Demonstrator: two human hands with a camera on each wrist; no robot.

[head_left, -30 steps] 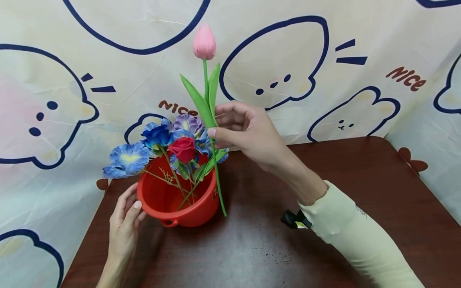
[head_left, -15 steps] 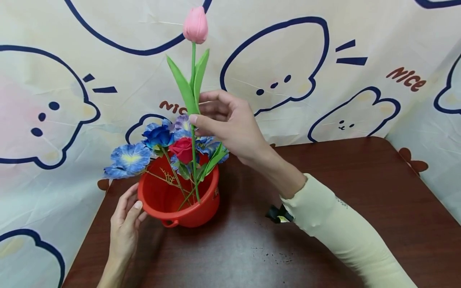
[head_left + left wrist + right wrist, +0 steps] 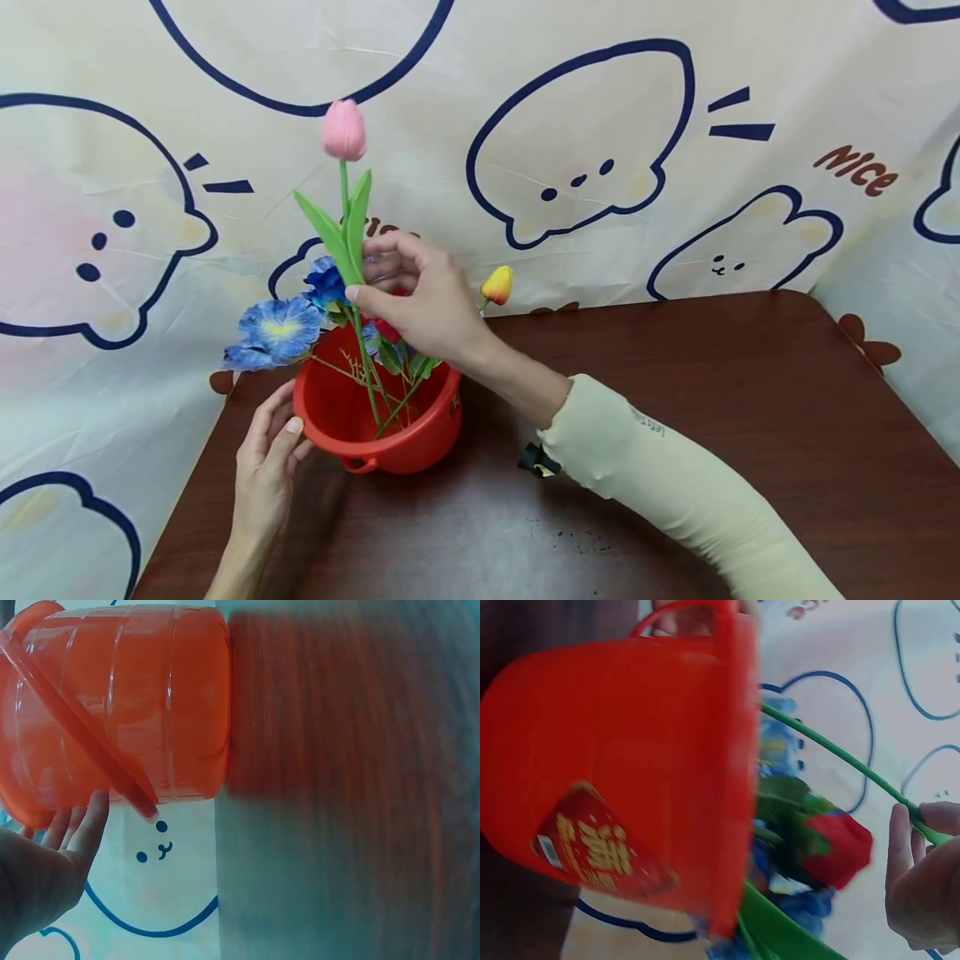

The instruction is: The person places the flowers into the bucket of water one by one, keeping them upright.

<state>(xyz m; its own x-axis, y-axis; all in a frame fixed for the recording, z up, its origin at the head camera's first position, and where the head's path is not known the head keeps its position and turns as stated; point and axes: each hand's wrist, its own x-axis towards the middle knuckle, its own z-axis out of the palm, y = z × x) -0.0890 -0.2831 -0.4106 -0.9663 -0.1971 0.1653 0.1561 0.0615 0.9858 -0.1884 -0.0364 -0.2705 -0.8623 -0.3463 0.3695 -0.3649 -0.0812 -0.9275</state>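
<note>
My right hand pinches the green stem of a pink artificial tulip between thumb and fingers. The tulip stands upright over the red bucket, and its stem's lower end reaches inside the rim. Around the left side of the bucket, my left hand rests its fingers and thumb on the outer wall; in the left wrist view the fingers lie fairly straight against it. Blue flowers lean out of the bucket's left side. A red rose is partly behind my right hand in the head view.
A yellow-orange tulip pokes out at the right, beyond my right wrist. The bucket stands on a dark brown table with small dark specks on its surface. A cartoon-printed cloth hangs right behind the table.
My right hand has carried the pink tulip leftward from outside the bucket's right rim, raising it and then lowering its stem into the bucket. My left hand has stayed at the bucket.
</note>
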